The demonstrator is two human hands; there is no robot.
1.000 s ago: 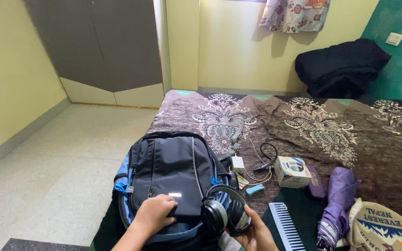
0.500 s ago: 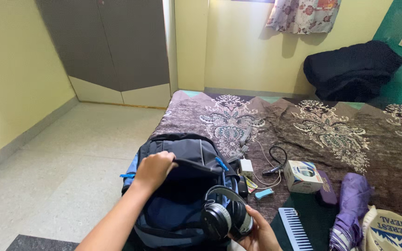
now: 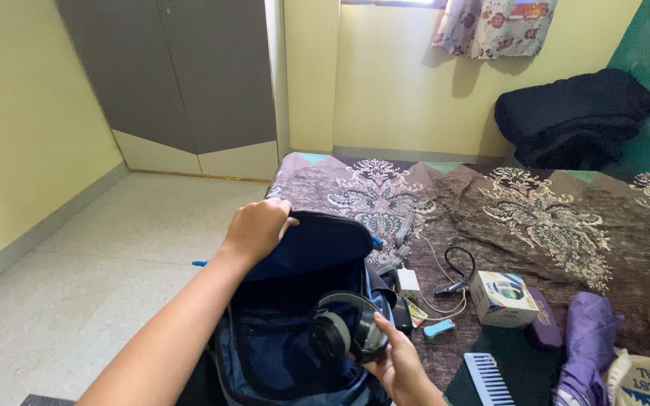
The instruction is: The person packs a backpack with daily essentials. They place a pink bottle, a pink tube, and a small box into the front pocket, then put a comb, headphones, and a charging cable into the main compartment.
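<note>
The left hand (image 3: 256, 228) pinches the soft fabric flap of the dark blue backpack (image 3: 295, 316), holding it up so the padded interior gapes open at the near edge of the bed (image 3: 566, 248). The right hand (image 3: 399, 366) grips black headphones (image 3: 347, 331) by one round, cushioned ear cup, at the bag's mouth, their curved band arching over the opening. To the right, on the patterned velvety bedspread, lie a white charger block with thin looping cable (image 3: 408, 282), a small square cardboard box (image 3: 501, 298), a ridged pale blue comb (image 3: 487, 378) and a folded purple umbrella (image 3: 588, 342).
</note>
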